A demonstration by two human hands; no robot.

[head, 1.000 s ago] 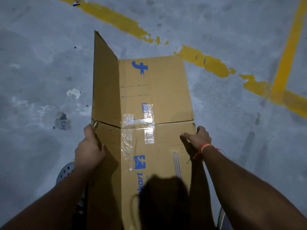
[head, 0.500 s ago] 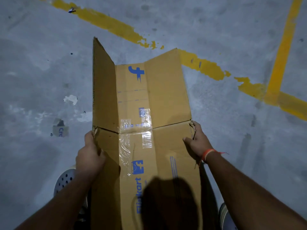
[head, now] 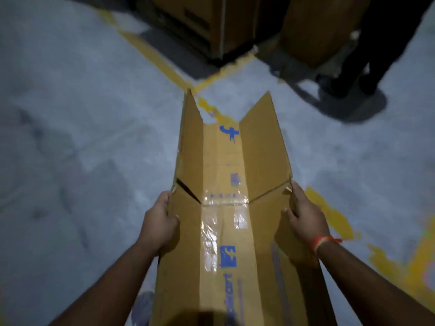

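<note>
- L hand (head: 160, 222) grips cardboard box (head: 223, 234) by its left edge; R hand (head: 303, 220) grips the right edge.
- Box is held out in front, over the floor (head: 82, 137).
- Side panels (head: 261, 149) angled up (trough shape).
- Approx half opened; squaring up + flaps left.

A: Your arms?
B: Both stretched forward, converging.
A: Hands?
B: Your left hand (head: 160, 224) and right hand (head: 303, 217) level, well apart, palms facing each other, thumbs turned inward, fingers clamped. Right index points forward.
</note>
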